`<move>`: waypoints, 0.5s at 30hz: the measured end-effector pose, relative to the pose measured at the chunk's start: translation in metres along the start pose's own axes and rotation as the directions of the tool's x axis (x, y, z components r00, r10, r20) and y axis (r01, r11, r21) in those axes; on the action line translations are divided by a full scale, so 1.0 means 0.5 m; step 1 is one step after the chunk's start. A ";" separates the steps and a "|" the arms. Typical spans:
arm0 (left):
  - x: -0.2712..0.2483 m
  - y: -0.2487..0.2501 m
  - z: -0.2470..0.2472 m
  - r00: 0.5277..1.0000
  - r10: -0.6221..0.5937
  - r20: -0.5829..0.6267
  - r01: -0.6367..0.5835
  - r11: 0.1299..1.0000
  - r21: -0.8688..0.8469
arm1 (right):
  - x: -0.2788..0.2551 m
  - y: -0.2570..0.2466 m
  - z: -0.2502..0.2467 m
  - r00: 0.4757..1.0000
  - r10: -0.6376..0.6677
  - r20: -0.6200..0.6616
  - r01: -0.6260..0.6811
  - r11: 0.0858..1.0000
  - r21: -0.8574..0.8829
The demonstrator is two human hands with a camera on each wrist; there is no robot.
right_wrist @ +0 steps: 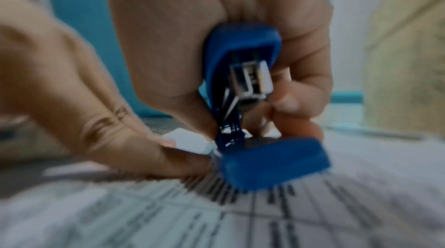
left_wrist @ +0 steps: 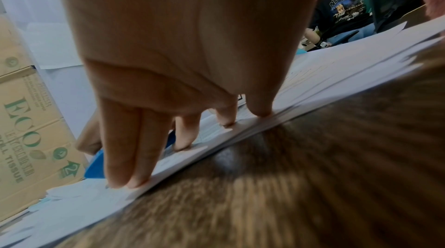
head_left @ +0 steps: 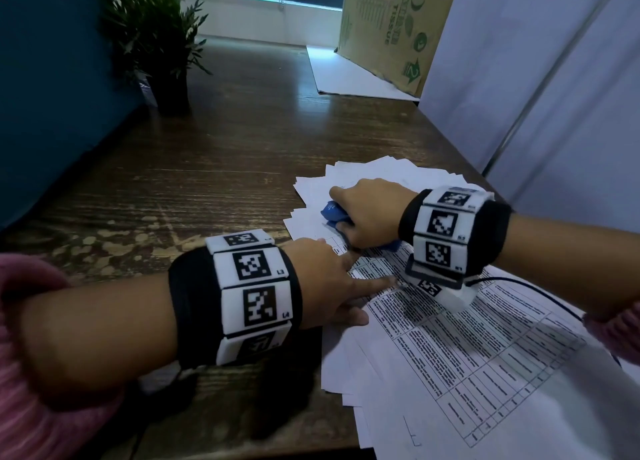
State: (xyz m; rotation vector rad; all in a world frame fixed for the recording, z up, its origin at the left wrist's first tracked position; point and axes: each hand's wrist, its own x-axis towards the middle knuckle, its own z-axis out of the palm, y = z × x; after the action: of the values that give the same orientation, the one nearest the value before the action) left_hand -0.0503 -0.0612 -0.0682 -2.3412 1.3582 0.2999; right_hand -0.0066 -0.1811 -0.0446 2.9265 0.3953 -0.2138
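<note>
A loose stack of printed sheets (head_left: 460,352) with tables lies on the right side of a dark wooden desk (head_left: 214,168). My right hand (head_left: 370,213) grips a blue stapler (head_left: 332,212) over the stack's far left corner; in the right wrist view the blue stapler (right_wrist: 243,84) stands with its jaws apart, its base (right_wrist: 274,162) on the paper. My left hand (head_left: 329,279) presses straight fingers flat on the sheets beside the stapler. In the left wrist view its fingertips (left_wrist: 125,178) rest on the paper edge (left_wrist: 216,138).
A potted green plant (head_left: 156,40) stands at the back left by a teal partition (head_left: 52,78). A cardboard box (head_left: 391,30) and a white sheet (head_left: 346,75) sit at the back right. White panels (head_left: 536,89) wall the right side. A seated person (left_wrist: 342,14) shows in the left wrist view.
</note>
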 end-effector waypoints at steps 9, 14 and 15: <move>-0.002 0.001 -0.006 1.000 -0.007 0.025 0.007 1.000 -0.012 | 0.024 0.029 -0.003 0.990 0.011 0.142 -0.049 0.961 0.272; -0.001 0.002 -0.010 0.999 -0.011 0.042 0.012 1.000 -0.010 | 0.031 0.039 -0.005 0.981 0.032 0.191 -0.097 0.935 0.342; -0.001 0.002 -0.010 0.999 -0.011 0.043 0.012 1.000 -0.013 | 0.032 0.040 -0.007 0.979 0.039 0.199 -0.109 0.928 0.355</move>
State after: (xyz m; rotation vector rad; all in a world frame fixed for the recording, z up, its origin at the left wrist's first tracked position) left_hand -0.0516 -0.0636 -0.0639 -2.3387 1.3256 0.3548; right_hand 0.0143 -0.1955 -0.0409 3.2345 0.2340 -0.6104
